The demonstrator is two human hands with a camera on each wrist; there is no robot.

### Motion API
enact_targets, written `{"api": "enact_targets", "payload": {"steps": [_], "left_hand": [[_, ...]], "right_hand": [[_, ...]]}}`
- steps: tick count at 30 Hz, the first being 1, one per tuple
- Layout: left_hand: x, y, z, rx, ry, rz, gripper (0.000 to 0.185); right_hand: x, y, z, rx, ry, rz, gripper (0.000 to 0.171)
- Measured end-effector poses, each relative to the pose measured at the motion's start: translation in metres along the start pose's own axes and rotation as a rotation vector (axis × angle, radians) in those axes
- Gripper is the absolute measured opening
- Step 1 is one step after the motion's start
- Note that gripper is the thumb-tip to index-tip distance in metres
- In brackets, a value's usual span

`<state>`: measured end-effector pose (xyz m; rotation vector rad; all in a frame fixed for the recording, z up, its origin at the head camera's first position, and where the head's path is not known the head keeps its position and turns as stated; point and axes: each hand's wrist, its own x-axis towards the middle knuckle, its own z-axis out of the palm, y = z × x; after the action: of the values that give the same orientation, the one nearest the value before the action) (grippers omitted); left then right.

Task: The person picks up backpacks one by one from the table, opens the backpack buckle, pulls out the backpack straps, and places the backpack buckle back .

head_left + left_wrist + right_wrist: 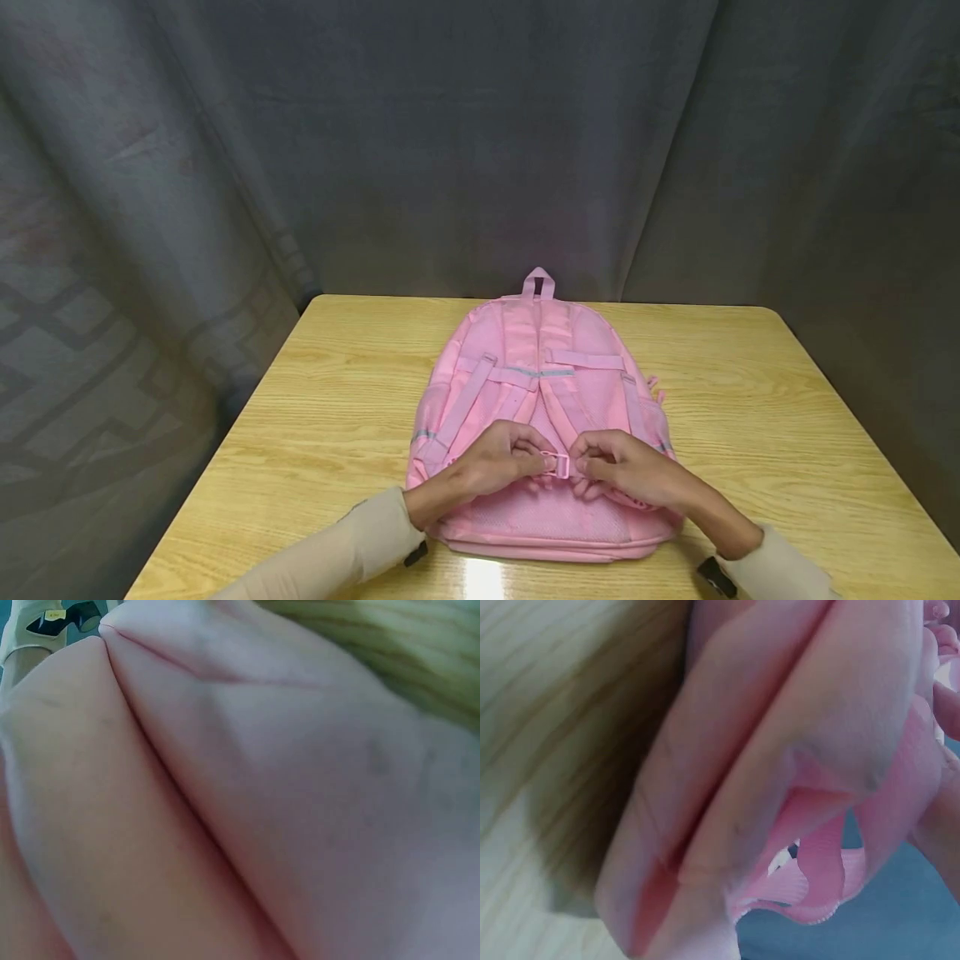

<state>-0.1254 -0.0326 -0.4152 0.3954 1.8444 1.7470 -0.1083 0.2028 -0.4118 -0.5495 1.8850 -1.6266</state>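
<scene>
Wooden table [750,433] in front of a grey curtain [450,142]. Pink backpack [536,400] lying straps-up at the centre, handle loop at the far end. Near its lower end, left hand [498,460] and right hand [626,468] side by side, fingers curled, pinching the small pink buckle [557,463] between them.

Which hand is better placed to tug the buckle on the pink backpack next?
Probably the left hand: its fingertips pinch the buckle, while the right hand grips just beside it.
</scene>
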Motion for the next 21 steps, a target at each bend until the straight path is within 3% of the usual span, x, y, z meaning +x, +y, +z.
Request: {"api": "enact_targets", "payload": {"steps": [12, 21], "left_hand": [[-0.0008, -0.0001, 0.0016, 0.013, -0.005, 0.003, 0.013], [-0.0011, -0.0009, 0.0017, 0.006, -0.022, 0.013, 0.014]], "right_hand": [[0.0073, 0.0038, 0.0049, 0.025, -0.03, -0.052, 0.017], [0.0018, -0.004, 0.0056, -0.045, 0.002, 0.009, 0.018]]}}
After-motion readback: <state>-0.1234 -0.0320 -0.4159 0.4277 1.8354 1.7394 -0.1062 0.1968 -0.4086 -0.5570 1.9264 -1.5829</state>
